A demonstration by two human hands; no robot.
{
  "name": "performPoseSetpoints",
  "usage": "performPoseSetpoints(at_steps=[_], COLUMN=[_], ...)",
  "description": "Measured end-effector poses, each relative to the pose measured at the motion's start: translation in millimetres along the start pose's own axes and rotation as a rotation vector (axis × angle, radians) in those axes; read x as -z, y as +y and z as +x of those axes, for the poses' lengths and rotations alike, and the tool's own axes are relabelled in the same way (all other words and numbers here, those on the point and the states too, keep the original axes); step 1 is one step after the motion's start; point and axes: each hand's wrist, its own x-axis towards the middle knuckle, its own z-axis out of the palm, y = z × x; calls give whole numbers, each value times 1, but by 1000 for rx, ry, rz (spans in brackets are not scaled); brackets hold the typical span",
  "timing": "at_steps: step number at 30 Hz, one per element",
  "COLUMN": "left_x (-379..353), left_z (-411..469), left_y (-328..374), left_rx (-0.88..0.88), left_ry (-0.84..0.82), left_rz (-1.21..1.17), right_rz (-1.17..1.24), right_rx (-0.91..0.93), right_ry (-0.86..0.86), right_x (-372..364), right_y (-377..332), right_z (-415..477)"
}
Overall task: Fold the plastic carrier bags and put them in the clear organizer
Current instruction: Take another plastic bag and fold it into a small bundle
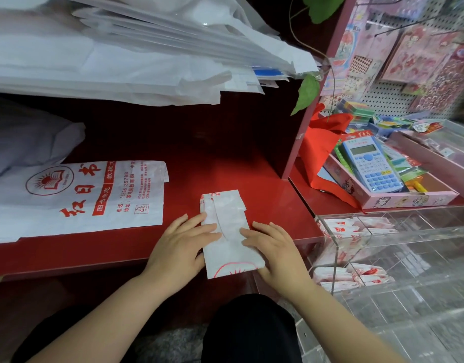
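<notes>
A white carrier bag with red print, folded into a narrow strip [229, 218], lies on the red shelf [225, 169] near its front edge. My left hand [182, 244] presses flat on the strip's left side, fingers straight. My right hand [274, 247] presses flat on its right side. A stack of unfolded white bags with red lettering [76, 197] lies to the left on the same shelf. The clear organizer [398, 247] stands to the right, and several folded bags [341, 227] sit in its compartments.
A thick pile of white bags and paper [121, 48] fills the shelf above. A red upright panel [309, 100] bounds the shelf on the right. Beyond it are a pink box with a blue calculator [369, 166], a red cloth and a pegboard of stickers.
</notes>
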Motion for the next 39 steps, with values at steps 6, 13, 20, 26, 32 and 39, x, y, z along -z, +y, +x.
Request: performPoseSetpoints(at_steps=[6, 13, 20, 26, 32, 39], left_x=[18, 13, 12, 3, 3, 1], left_z=[21, 42, 42, 37, 50, 55], left_y=[4, 8, 16, 12, 3, -8], left_rx=[433, 791, 817, 538, 205, 243], left_ry=[-178, -22, 118, 49, -321, -528], left_rz=[-523, -554, -479, -193, -31, 36], right_rz=[209, 166, 12, -191, -204, -117], right_rx=[-314, -631, -810, -777, -806, -650], right_ry=[44, -179, -467, -554, -509, -153], right_x=[4, 7, 3, -2, -7, -9], right_y=[-5, -13, -10, -14, -15, -17], right_z=[19, 61, 92, 109, 107, 86])
